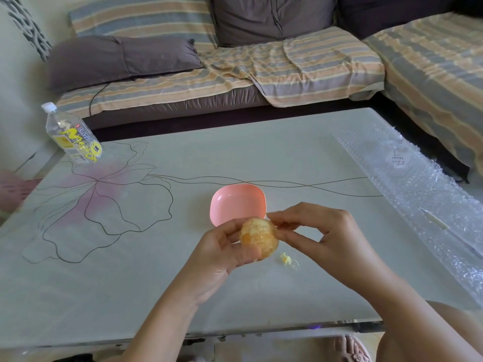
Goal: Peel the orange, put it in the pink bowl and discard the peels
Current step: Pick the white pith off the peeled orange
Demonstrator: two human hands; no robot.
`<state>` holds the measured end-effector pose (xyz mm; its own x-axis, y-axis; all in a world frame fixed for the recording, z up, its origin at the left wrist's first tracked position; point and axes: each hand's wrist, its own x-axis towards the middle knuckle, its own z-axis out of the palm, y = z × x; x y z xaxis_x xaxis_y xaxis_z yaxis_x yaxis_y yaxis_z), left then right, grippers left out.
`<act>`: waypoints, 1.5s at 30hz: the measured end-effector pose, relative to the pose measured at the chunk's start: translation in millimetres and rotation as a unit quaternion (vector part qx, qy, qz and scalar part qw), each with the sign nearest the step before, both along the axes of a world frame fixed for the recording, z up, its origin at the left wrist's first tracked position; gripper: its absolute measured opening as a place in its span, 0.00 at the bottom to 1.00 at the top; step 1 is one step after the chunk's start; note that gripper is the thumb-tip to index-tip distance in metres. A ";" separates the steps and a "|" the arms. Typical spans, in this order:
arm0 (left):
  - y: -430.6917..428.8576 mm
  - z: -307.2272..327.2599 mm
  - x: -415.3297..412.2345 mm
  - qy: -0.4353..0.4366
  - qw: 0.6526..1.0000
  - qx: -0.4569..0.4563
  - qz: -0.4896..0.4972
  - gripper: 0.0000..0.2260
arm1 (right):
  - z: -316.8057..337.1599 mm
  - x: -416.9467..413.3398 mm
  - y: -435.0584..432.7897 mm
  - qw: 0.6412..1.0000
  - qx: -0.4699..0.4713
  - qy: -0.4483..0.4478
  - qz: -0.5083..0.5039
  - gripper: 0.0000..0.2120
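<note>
The orange (259, 237) is peeled bare, pale and pithy, and I hold it above the table in front of me. My left hand (224, 253) cups it from the left and below. My right hand (318, 231) pinches at its upper right side with thumb and forefinger. The pink bowl (236, 202) stands empty on the table just behind the orange, its near rim hidden by the fruit and my fingers. A small yellowish scrap of pith (287, 259) lies on the table under my right hand.
A clear plastic bottle (72, 134) with a yellow label stands at the table's far left corner. A sheet of bubble wrap (418, 184) covers the table's right side. A striped sofa with grey cushions runs behind. A pink basket (11, 189) sits at the left edge.
</note>
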<state>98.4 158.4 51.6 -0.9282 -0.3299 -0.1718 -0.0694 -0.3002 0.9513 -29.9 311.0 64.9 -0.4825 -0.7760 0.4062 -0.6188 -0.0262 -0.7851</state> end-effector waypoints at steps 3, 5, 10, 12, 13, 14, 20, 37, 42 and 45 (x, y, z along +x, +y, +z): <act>1.4 -2.9 -1.6 0.006 0.999 0.053 0.009 0.30 | -1.5 0.9 -1.2 0.999 -0.023 0.017 -0.021 0.11; 3.0 -3.7 -2.7 0.004 0.997 0.070 0.016 0.30 | -2.9 1.9 -2.6 0.998 -0.030 0.041 -0.037 0.10; 6.2 -2.9 -4.0 -0.004 0.996 0.085 0.025 0.31 | -9.3 4.4 -6.2 0.995 -0.051 0.059 -0.065 0.12; 7.1 -1.1 -3.0 -0.004 0.997 0.080 0.019 0.30 | -10.8 4.4 -6.9 0.996 -0.039 0.058 -0.058 0.11; 7.7 -0.1 -2.5 -0.003 0.997 0.073 0.017 0.30 | -11.0 4.4 -7.0 0.996 -0.030 0.059 -0.055 0.11; 8.1 0.3 -2.2 -0.002 0.998 0.064 0.017 0.29 | -11.0 4.5 -7.1 0.997 -0.022 0.061 -0.052 0.11; 7.8 0.1 0.6 0.001 0.999 0.010 0.036 0.28 | -13.4 5.6 -8.2 0.990 -0.014 0.128 -0.055 0.09; 13.0 -1.2 -0.8 -0.015 1.000 -0.007 0.022 0.25 | -21.0 6.0 -10.8 0.945 0.013 0.302 -0.127 0.13; 10.8 1.6 -0.6 -0.012 1.000 0.006 0.005 0.24 | -15.6 6.7 -9.6 0.974 -0.003 0.199 -0.109 0.10; 7.6 5.0 -1.5 -0.003 1.000 0.030 0.001 0.24 | -10.7 6.8 -7.2 0.986 -0.024 0.146 -0.073 0.10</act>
